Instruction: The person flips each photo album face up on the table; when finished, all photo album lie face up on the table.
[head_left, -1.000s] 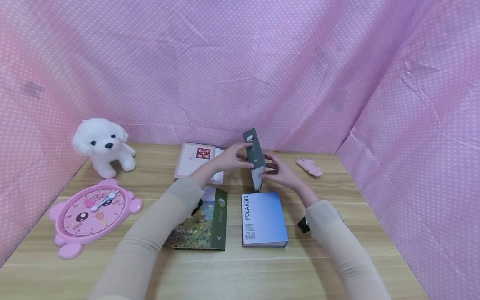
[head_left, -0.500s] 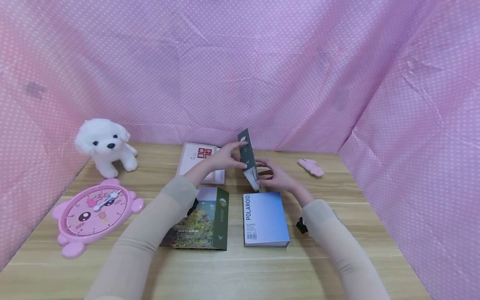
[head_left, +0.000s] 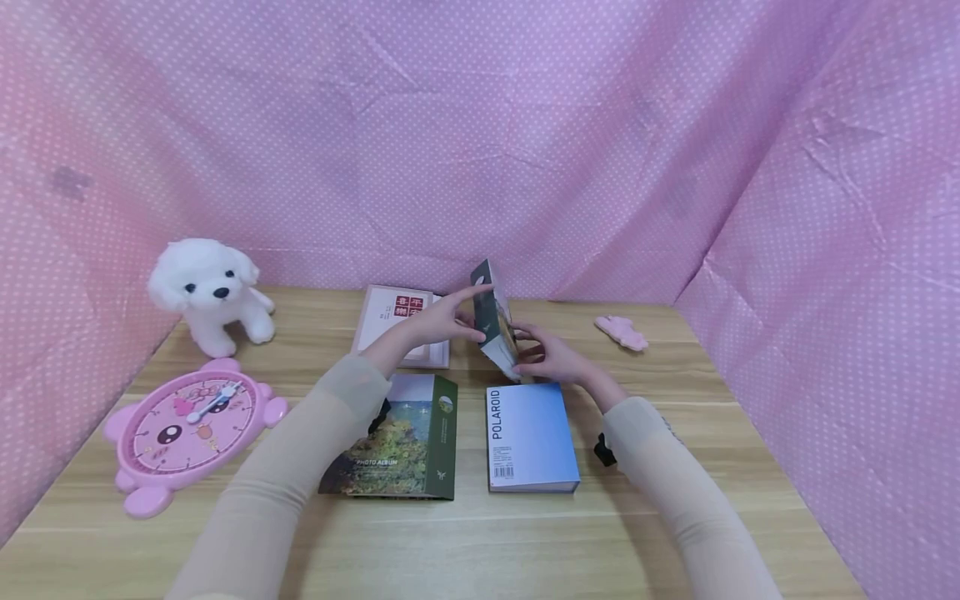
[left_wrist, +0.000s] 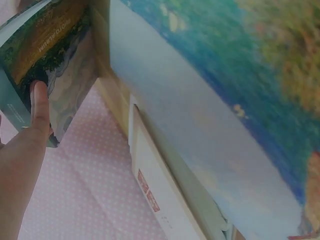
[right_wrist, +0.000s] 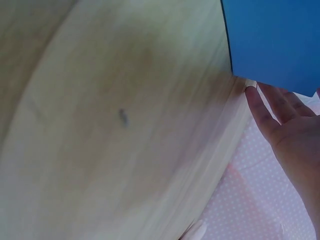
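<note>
Between both hands, a small green-spined photo album (head_left: 489,321) stands tilted at the back middle of the table. My left hand (head_left: 438,323) grips it by the spine side, thumb low and fingers higher up. Its printed cover (left_wrist: 60,55) shows in the left wrist view, with the left hand's (left_wrist: 25,155) finger against it. My right hand (head_left: 553,354) holds the album's lower right side with bent fingers. In the right wrist view the blue Polaroid album (right_wrist: 275,40) covers part of the right hand (right_wrist: 297,137), hiding what its fingertips touch.
A larger photo album (head_left: 401,442) lies below the left forearm, beside the blue Polaroid album (head_left: 531,437). Behind is a white album with red characters (head_left: 382,321). A pink clock (head_left: 191,429) and white plush dog (head_left: 217,292) are left; a small pink item (head_left: 621,332) is right.
The held album has shifted slightly left and turned, so more of its printed cover faces the head camera. Both hands have moved left with it.
</note>
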